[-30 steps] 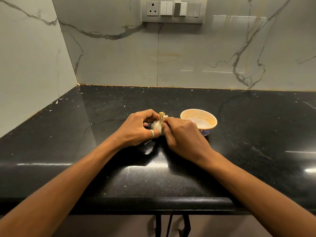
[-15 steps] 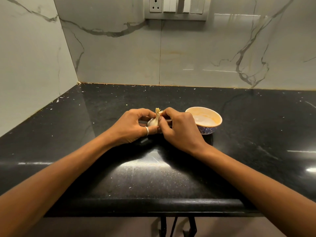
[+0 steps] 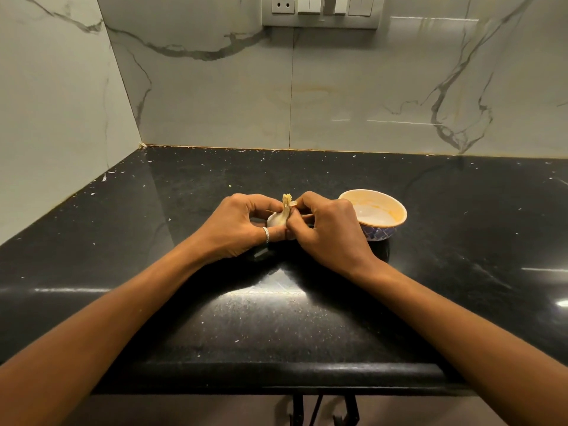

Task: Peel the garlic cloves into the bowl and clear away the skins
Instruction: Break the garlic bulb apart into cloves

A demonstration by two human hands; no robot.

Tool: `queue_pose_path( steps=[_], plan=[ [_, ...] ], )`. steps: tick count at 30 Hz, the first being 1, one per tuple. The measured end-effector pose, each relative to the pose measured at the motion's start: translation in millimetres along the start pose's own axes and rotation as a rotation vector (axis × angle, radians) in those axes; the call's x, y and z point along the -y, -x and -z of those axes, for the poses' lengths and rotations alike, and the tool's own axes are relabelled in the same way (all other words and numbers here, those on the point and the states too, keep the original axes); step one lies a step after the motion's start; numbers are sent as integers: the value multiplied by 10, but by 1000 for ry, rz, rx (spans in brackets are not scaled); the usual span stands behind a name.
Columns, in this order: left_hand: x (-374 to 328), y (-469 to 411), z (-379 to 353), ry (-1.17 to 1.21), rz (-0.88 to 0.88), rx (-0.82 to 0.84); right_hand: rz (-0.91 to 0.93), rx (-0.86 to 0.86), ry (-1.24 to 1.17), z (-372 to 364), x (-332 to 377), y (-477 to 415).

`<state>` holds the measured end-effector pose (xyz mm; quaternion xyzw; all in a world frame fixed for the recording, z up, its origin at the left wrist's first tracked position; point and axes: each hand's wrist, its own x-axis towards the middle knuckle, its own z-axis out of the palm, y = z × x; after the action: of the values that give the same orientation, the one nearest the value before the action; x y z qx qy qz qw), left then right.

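Fingers [image 3: 264, 200] of the left hand [image 3: 235, 230] and right hand [image 3: 327, 232] pinch the garlic [image 3: 274, 219] at 9 o'clock from the bowl [image 3: 379, 235], and a hard tug could make it slip and knock the bowl over.

Both hands [image 3: 285, 226] grip garlic bulb [image 3: 278, 217]; bowl [image 3: 373, 212] just right.
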<state>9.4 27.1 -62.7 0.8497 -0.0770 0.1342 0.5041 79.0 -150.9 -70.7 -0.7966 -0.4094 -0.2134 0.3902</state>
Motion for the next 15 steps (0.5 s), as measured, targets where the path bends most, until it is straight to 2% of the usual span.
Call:
queue_pose_path(
  steps=[15],
  plan=[
    [-70, -29, 18, 94, 76, 36, -155, -18, 0, -7, -23, -15]
  ],
)
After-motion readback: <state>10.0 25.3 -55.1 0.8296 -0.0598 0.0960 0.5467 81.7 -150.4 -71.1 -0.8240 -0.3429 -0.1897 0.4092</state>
